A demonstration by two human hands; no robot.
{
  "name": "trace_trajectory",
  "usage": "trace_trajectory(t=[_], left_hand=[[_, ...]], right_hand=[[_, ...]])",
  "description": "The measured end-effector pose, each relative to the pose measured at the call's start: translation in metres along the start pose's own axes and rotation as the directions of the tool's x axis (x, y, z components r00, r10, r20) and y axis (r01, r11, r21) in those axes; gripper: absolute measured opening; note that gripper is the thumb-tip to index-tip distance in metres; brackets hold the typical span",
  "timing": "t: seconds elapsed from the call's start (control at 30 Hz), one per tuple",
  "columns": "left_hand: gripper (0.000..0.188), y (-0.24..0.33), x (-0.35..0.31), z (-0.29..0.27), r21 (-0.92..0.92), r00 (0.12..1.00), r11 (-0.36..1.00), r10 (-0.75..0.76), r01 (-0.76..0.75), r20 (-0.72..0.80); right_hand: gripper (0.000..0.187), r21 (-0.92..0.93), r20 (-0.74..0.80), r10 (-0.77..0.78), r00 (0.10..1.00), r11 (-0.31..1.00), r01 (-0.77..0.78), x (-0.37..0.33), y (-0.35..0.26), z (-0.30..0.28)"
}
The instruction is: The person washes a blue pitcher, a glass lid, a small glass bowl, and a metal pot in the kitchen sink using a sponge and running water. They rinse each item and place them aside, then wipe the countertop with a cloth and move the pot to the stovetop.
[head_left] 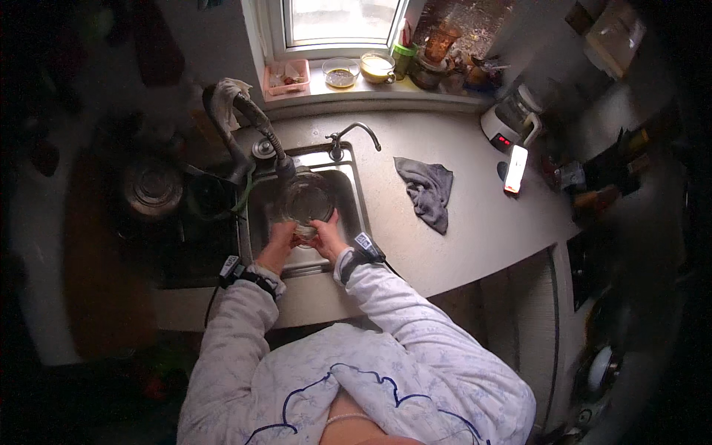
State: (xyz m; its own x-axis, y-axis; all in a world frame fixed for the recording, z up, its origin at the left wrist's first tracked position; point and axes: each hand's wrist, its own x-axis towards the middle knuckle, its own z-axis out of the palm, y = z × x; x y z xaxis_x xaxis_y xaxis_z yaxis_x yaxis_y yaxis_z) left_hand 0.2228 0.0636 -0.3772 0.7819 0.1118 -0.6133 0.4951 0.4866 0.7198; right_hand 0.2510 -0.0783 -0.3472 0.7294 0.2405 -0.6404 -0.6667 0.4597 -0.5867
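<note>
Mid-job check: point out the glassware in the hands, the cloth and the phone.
Glassware (pixel 311 199), head view: its clear round part.
Cloth (pixel 428 190), head view: its crumpled middle.
Phone (pixel 515 169), head view: its bright screen.

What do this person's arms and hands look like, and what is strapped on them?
The left hand and right hand are ungloved. Long whitish sleeves carry a faint bluish pattern. Over each cuff sits a dark strap with a small pale-faced box and a thin dark cable.
</note>
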Motion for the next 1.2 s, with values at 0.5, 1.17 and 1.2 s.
trace_trajectory(t=[0.5, 1.17, 1.2], left_hand=[[0.007, 0.004, -0.008, 0.019, 0.329, 0.979, 0.944, 0.073, -0.008, -0.188], [0.003, -0.016, -0.008, 0.045, -0.135, 0.969, 0.978, 0.126, -0.156, -0.211], [0.009, -0.016, -0.006, 0.039, -0.152, 0.980, 0.986, 0.035, -0.066, -0.195]], right_hand=[[0.056, -0.265, 0.215, 0.033, 0.976, 0.964, 0.026, 0.005, -0.014, 0.001], [0.053, -0.060, -0.052, -0.089, 0.995, 0.995, 0.086, -0.015, -0.017, -0.006], [0.047, -0.076, -0.129, -0.209, 0.969, 0.977, 0.200, -0.018, -0.018, -0.004]])
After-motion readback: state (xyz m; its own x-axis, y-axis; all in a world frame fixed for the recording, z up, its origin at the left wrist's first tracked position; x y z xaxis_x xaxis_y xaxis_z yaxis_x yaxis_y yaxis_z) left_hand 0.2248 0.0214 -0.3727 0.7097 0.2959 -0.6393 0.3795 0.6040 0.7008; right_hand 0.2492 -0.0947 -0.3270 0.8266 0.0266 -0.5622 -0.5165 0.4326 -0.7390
